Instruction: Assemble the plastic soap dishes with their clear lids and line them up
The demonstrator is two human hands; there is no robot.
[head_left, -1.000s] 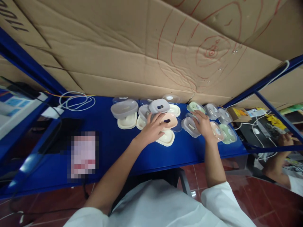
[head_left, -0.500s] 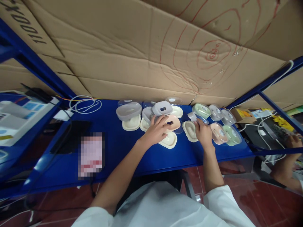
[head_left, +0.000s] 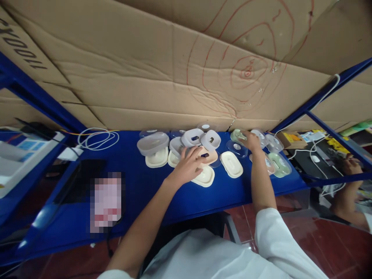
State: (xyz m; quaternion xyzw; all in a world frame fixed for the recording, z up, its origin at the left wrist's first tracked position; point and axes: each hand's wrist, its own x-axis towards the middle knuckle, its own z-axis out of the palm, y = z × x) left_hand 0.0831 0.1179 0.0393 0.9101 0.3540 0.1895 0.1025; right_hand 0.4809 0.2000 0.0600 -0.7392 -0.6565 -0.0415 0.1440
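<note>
My left hand (head_left: 186, 168) rests with spread fingers over a peach slotted piece (head_left: 209, 155), beside a cream tray (head_left: 205, 176). Behind it, grey slotted pieces (head_left: 190, 136) are piled up, with a small grey slotted piece (head_left: 210, 140) leaning at their right. My right hand (head_left: 252, 140) reaches to the back, its fingers closed over the right end of a green lidded soap box (head_left: 237, 135), which they partly hide. Between the hands lie a clear oval lid (head_left: 236, 148) and a cream oval tray (head_left: 231, 164).
A grey tub (head_left: 152, 144) stands on a cream tray (head_left: 157, 158) at the left. Lidded grey, peach and green boxes (head_left: 279, 164) sit at the right. A cardboard wall (head_left: 139, 85) rises behind the blue table (head_left: 133, 170). Another person's hand (head_left: 351, 166) shows at far right.
My right hand has moved back and right from the clear lid to the green soap box. The small grey piece now lies against the pile. My left hand stays over the peach piece.
</note>
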